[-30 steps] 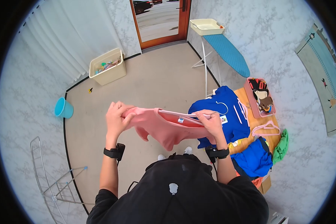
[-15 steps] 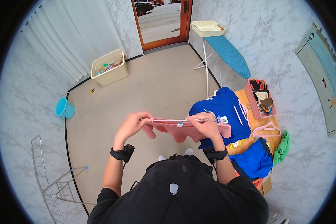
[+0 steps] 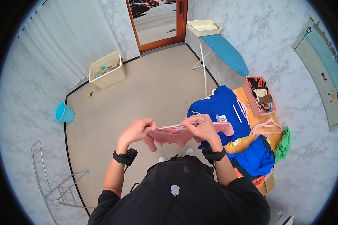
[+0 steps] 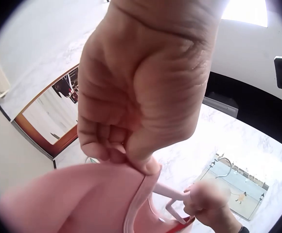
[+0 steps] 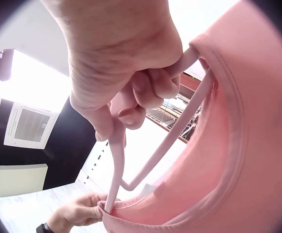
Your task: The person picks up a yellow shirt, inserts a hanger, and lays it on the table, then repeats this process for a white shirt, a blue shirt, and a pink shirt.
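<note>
A pink shirt (image 3: 169,138) hangs between my two hands, with a pale pink hanger (image 5: 117,154) inside its neckline. My left hand (image 3: 139,129) pinches the shirt's fabric at one side of the neck, near that end of the hanger; in the left wrist view the thumb and fingertips meet on the cloth. My right hand (image 3: 202,130) grips the hanger close below its metal hook (image 3: 199,113). One arm of the hanger runs under the collar in the right wrist view. The shirt's sleeves dangle on either side.
To the right, a wooden table (image 3: 253,119) bears a blue garment (image 3: 231,108), pink hangers (image 3: 266,127) and a pink bin (image 3: 260,109) of items. Behind stands an ironing board (image 3: 225,54) with a cream tray (image 3: 203,28). At left are a blue bucket (image 3: 65,112) and a drying rack (image 3: 56,200).
My left hand has moved inward towards my right hand, bringing the shirt's neckline together along the hanger. The stretched shirt now hangs lower and bunched between both hands.
</note>
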The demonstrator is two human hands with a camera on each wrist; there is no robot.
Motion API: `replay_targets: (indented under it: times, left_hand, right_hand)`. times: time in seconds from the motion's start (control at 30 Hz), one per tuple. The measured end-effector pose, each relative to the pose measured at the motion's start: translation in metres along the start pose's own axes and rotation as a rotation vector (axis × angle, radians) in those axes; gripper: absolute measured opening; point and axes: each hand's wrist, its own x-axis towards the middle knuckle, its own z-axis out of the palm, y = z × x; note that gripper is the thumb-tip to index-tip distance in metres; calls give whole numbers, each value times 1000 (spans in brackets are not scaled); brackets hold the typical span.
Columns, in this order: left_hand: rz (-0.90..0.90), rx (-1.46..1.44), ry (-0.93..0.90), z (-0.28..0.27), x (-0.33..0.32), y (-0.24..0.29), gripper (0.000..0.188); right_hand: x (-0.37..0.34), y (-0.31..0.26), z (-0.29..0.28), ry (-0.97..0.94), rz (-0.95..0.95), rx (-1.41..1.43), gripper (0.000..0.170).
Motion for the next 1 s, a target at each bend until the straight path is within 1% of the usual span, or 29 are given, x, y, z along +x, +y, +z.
replay_targets:
  times: [0.03, 0.07, 0.13, 0.17, 0.23, 0.27, 0.33, 0.37, 0.43, 0.47, 0.53, 0.6, 0.67, 0.7, 0.73, 0.77, 0.8, 0.83, 0.87, 0.9, 0.93, 1.0]
  left_hand:
    - [58, -37, 91, 6, 1, 3, 7]
    - [59, -39, 82, 11, 3, 5, 7]
    - [139, 4, 173, 18, 9, 10, 11]
    - [142, 6, 165, 24, 12, 15, 11]
    - [101, -261, 136, 37, 13, 24, 19]
    - [102, -261, 133, 38, 15, 24, 19]
    - [243, 92, 186, 39, 17, 22, 26]
    - [241, 91, 188, 39, 17, 18, 26]
    - [92, 178, 119, 35, 17, 4, 28]
    - [92, 178, 120, 33, 16, -1, 28]
    - [-76, 195, -1, 29, 14, -8, 28]
    - [-49, 173, 30, 27, 10, -9, 28]
    - [-20, 150, 62, 27, 4, -17, 28]
    - [-24, 67, 113, 28, 2, -28, 28]
    - [-30, -16, 165, 26, -2, -34, 27]
    - [-31, -16, 167, 22, -7, -37, 27]
    - [-71, -99, 201, 17, -12, -36, 27]
    - [-109, -182, 234, 13, -16, -35, 27]
    - [-110, -182, 236, 9, -20, -37, 27]
    - [-153, -271, 278, 6, -24, -38, 27]
    - [-197, -361, 319, 3, -27, -37, 27]
    - [-223, -351, 338, -3, -30, -30, 27]
  right_hand:
    - [0, -2, 1, -27, 28, 12, 15]
    - [0, 1, 4, -23, 36, 12, 15]
    - [3, 9, 12, -65, 29, -51, 15]
    - [4, 11, 17, -59, 33, -50, 15]
    - [5, 9, 23, -122, -76, -129, 15]
    - [5, 9, 23, -120, -74, -129, 15]
    - [5, 8, 22, -142, 26, -42, 16]
    - [5, 8, 22, -144, 26, -42, 16]
    - [5, 9, 16, -85, 51, 36, 15]
    - [5, 9, 12, -86, 50, 36, 15]
    - [6, 8, 4, -97, 125, 102, 13]
    - [6, 5, -2, -87, 125, 150, 15]
    - [6, 5, -8, 27, 7, 79, 24]
    - [8, 7, -19, 4, -46, -57, 35]
    - [8, 10, -25, 62, -68, -105, 38]
    - [8, 12, -32, 115, -113, -196, 39]
    - [6, 15, -40, 169, -159, -286, 39]
    - [3, 23, -48, 178, -112, -296, 39]
    - [-2, 36, -53, 186, -64, -307, 39]
    - [-8, 53, -60, 171, 4, -302, 34]
    - [-11, 65, -62, 207, 181, -107, 28]
    - [-17, 75, -68, 267, 179, -82, 21]
